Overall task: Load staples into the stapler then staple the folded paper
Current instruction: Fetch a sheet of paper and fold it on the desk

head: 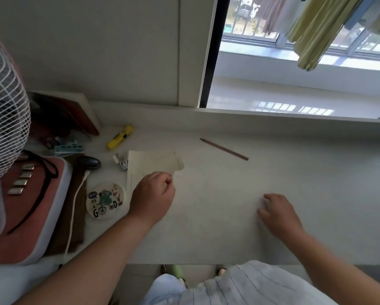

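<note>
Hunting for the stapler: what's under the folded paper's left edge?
A small white-and-metal object pokes out beside the cream folded paper; its type is unclear. The left hand covers the paper's lower part.

Matt white desk (272, 164); thin cream paper (149, 164), its far right corner curled; bare wood pencil (224, 149); glossy yellow plastic tube (119, 137) far left.

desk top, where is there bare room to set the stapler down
Bare desk lies between the left hand and right hand, below the pencil. It is crowded left of the paper: round coaster, yellow tube, white cable.
</note>
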